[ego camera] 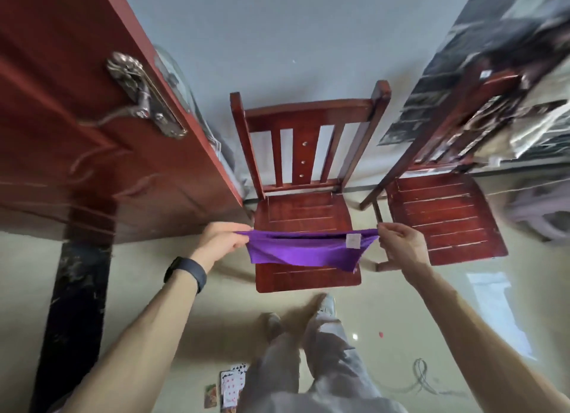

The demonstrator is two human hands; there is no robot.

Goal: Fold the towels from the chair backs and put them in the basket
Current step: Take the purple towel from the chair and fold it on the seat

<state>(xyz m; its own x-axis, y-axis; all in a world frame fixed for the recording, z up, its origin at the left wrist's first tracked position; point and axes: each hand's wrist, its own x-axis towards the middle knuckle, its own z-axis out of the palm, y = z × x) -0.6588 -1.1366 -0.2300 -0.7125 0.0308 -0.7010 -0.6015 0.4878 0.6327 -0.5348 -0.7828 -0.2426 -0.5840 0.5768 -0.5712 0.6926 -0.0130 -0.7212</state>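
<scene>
Forearms come in from the bottom corners, black band (185,272) on the left wrist. Left hand (223,243) pinches one top corner of the purple towel (302,252) and right hand (401,246) pinches the other. It hangs doubled over, stretched between them over the front of the chair seat (308,209). Second chair (444,215) stands just to the right, red door (92,166) on the left, playing cards (233,385) on the floor.
</scene>
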